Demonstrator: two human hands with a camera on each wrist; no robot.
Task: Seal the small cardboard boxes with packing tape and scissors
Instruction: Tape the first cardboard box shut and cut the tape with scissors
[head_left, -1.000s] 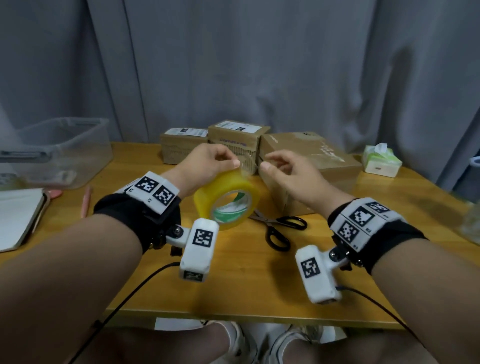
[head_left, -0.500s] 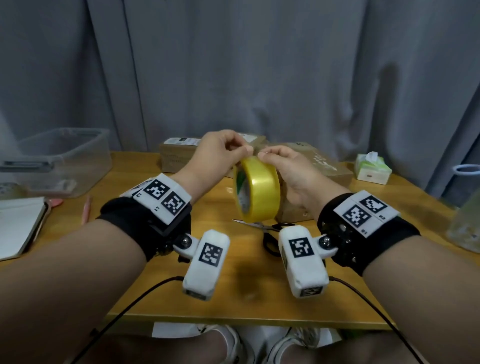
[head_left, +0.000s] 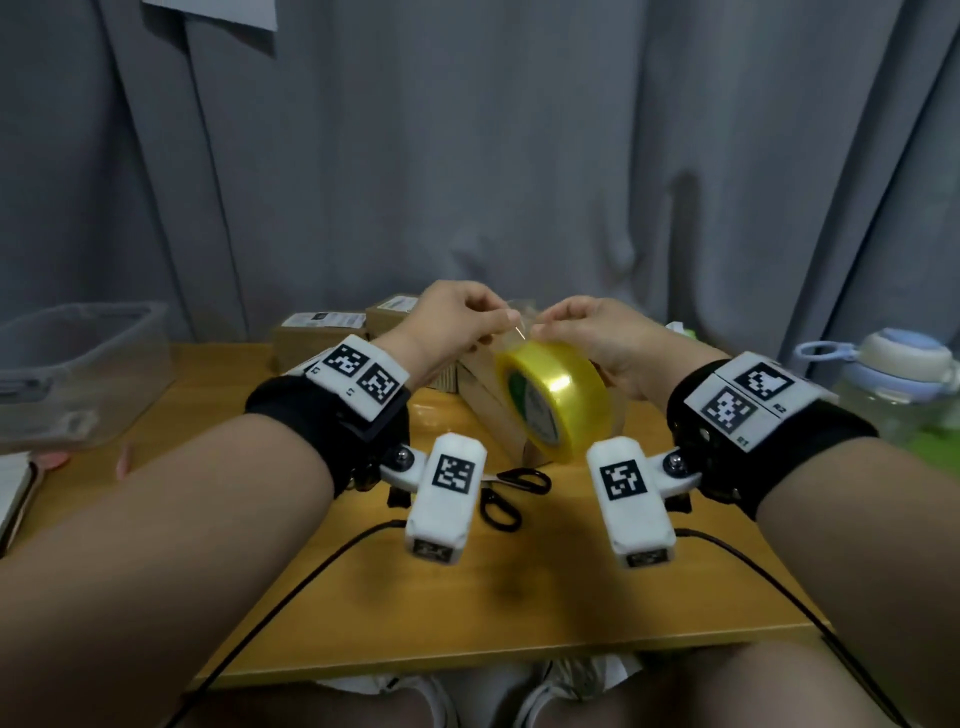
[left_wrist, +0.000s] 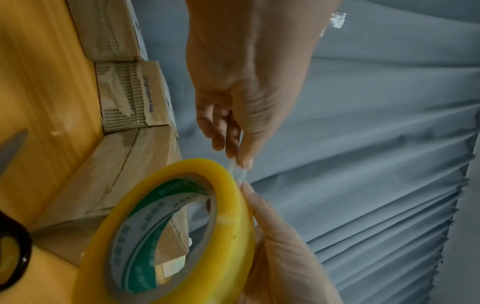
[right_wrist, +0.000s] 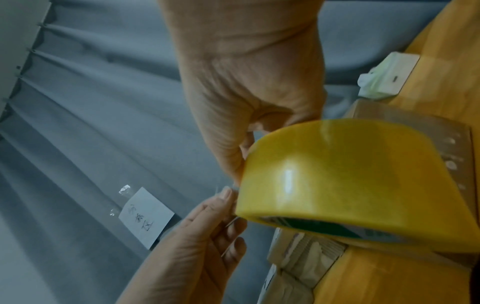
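Above the tabletop (head_left: 260, 597), mid-frame, the right hand (head_left: 597, 338) holds the roll (head_left: 556, 400) while the left hand (head_left: 457, 317) pinches its free end. Boxes (head_left: 322, 332) wait behind; scissors (head_left: 514, 493) lie below. Thin tape may fold, stick to itself or tear narrow if pulled crooked.

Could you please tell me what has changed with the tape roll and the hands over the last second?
The yellow roll of packing tape passed from the left hand to the right hand and was lifted, turning edge-on. The left fingers now pinch the clear free end and are peeling it away from the roll. The black-handled scissors and brown cardboard boxes stayed on the wooden table.
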